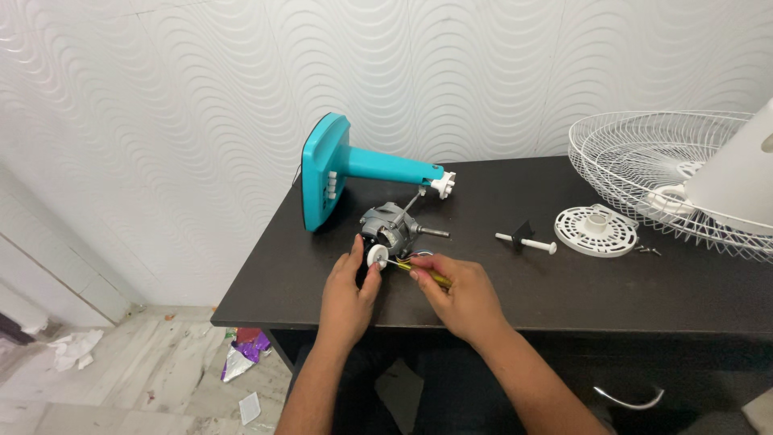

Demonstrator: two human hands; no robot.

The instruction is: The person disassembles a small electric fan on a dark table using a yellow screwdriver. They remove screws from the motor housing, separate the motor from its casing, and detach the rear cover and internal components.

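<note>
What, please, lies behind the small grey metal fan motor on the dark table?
Behind the grey metal fan motor lies a teal plastic fan stand, tipped on its side against the white wavy wall. The motor's underside is hidden.

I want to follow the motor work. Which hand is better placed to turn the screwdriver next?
Probably the right hand: it already grips the yellow-handled screwdriver, its tip at the white disc on the fan motor. The left hand steadies that motor.
</note>
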